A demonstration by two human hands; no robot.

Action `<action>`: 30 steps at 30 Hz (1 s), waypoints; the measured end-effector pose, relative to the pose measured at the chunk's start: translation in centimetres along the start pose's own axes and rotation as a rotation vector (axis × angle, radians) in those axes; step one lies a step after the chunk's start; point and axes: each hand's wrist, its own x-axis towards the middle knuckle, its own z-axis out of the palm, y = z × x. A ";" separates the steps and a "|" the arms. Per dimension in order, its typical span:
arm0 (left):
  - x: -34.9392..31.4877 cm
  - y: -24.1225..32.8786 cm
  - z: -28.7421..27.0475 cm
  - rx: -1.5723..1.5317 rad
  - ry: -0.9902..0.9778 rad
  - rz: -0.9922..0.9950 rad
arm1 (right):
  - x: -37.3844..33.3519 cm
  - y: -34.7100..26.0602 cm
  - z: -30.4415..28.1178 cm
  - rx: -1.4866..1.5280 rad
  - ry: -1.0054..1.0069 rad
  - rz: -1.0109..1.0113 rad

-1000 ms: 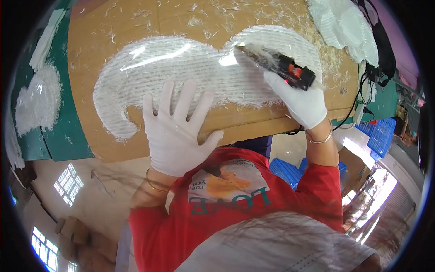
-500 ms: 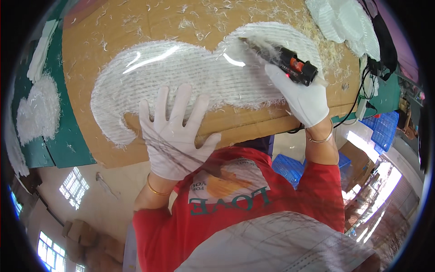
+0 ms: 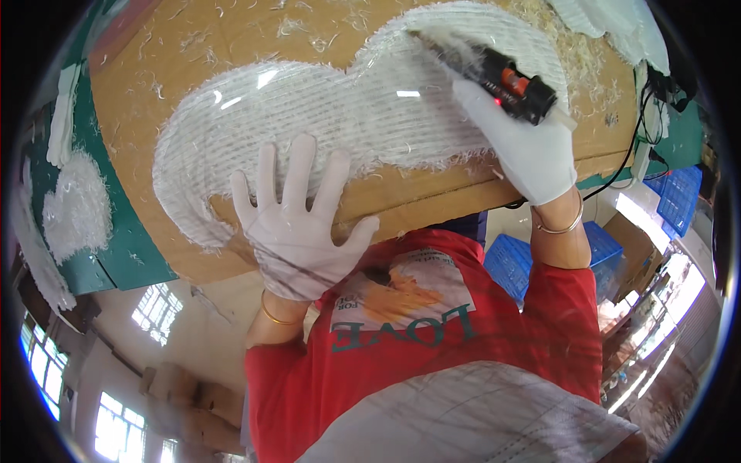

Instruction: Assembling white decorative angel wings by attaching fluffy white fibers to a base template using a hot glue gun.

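Head camera shows my left hand [image 3: 297,231] in a white glove, fingers spread wide and flat, pressing on the near edge of a brown cardboard sheet [image 3: 231,46] — it grips nothing. Just beyond my fingertips lies a white woven fabric piece [image 3: 324,116] with a curved, wavy outline and frayed edges, flat on the cardboard. My right hand [image 3: 525,150], also gloved in white, is closed around a black cutting tool [image 3: 494,73] with a red-orange part; the tip of the tool points away from this hand and rests on the far end of the fabric. Loose white fibres are scattered over the cardboard around both hands. Beyond my left hand, to its outer side, the green desk [image 3: 123,247] carries another white fabric scrap [image 3: 77,208]. Near my right wrist — blue plastic crates [image 3: 525,258].
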 end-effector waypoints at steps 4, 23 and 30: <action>0.0 0.0 0.3 -0.025 0.030 0.019 | 0.6 1.7 0.1 0.035 0.161 -0.173; 0.0 -0.4 0.5 0.012 0.041 0.032 | 0.2 1.6 -0.7 -0.009 0.203 -0.023; 0.1 -0.1 0.4 0.025 0.010 0.008 | 0.3 1.9 -0.4 -0.226 0.168 -0.102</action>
